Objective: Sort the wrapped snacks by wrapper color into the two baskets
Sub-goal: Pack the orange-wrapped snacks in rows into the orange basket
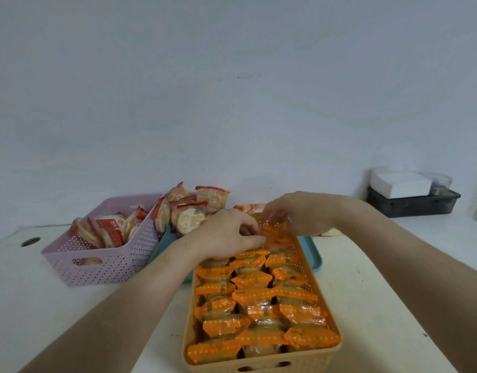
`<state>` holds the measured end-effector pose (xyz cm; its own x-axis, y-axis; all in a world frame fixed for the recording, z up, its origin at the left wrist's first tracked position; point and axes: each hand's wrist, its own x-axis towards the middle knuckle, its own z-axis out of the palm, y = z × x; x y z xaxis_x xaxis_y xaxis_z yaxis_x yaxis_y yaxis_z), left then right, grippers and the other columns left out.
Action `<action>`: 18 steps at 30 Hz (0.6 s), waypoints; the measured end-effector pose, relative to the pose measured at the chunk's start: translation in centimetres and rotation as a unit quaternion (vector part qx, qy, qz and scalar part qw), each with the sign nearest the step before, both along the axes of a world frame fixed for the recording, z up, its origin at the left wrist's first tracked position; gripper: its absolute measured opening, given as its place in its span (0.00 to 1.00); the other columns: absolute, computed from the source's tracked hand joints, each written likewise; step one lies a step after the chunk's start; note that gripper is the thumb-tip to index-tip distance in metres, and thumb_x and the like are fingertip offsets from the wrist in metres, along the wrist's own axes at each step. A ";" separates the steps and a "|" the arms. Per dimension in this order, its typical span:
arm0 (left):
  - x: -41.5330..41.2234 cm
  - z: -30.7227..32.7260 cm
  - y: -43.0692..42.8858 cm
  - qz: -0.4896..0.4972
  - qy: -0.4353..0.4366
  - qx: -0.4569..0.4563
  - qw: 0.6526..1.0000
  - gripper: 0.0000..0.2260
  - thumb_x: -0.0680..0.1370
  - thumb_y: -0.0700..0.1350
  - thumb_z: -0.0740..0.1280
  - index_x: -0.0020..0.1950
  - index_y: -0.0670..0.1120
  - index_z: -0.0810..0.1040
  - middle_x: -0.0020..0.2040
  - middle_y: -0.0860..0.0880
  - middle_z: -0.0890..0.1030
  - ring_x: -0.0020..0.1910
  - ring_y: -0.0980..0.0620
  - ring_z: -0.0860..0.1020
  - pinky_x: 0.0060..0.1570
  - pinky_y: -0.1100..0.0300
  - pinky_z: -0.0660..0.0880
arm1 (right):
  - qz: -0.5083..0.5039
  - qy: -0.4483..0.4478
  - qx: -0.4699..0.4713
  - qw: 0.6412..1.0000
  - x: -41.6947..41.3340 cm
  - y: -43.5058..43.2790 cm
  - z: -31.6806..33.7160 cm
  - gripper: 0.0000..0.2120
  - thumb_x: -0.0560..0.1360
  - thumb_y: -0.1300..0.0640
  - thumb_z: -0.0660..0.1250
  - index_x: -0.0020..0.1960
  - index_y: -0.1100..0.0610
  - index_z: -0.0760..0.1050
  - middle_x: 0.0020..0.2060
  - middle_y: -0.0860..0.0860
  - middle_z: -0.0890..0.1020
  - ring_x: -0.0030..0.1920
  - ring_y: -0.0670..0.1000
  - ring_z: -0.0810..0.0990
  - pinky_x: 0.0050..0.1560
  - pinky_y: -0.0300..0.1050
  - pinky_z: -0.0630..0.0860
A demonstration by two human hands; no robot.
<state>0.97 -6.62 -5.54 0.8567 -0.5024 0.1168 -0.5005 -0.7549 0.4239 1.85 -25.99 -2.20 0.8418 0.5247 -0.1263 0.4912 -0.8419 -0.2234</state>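
There were two baskets, a pink basket (97,265) and an orange basket (259,365), one teal tray (314,254), one dark box (412,204), roughly twenty orange-wrapped snacks (259,295) and about a dozen red-wrapped snacks (189,219).

print on red snack wrappers (190,220), blurred, nothing legible

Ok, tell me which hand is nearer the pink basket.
Left. The left hand is over the orange basket's far end, just right of the pink basket; the right hand lies farther right.
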 end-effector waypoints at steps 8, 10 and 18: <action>-0.2 -0.5 -1.2 -0.034 0.006 -0.010 0.999 0.06 0.82 0.49 0.62 0.46 0.57 0.72 0.26 0.56 0.71 0.27 0.56 0.68 0.31 0.59 0.64 | -0.027 -0.164 -0.044 0.985 -0.1 1.3 -1.9 0.10 0.76 0.59 0.61 0.51 0.44 0.73 0.47 0.45 0.78 0.55 0.52 0.75 0.61 0.56 0.66; -0.4 -0.3 -1.1 -0.037 0.016 -0.014 0.999 0.06 0.82 0.50 0.61 0.45 0.59 0.71 0.32 0.56 0.75 0.32 0.56 0.72 0.35 0.59 0.68 | -0.046 -0.172 -0.008 0.984 0.0 1.1 -2.0 0.12 0.77 0.60 0.61 0.55 0.46 0.75 0.49 0.46 0.79 0.55 0.52 0.75 0.61 0.55 0.67; -1.1 -0.4 1.3 -0.017 -0.091 0.137 0.986 0.21 0.80 0.63 0.52 0.69 0.57 0.69 0.57 0.54 0.81 0.53 0.56 0.78 0.52 0.53 0.76 | -0.049 -0.170 -0.025 0.984 -1.1 0.8 -2.2 0.15 0.80 0.55 0.55 0.61 0.46 0.76 0.51 0.47 0.78 0.57 0.52 0.74 0.65 0.61 0.64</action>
<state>-0.12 -5.31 -5.90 0.8163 -0.5645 0.1225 -0.5764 -0.8101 0.1073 0.77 -25.21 -4.40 0.8859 0.4399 0.1472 0.4470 -0.8944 -0.0169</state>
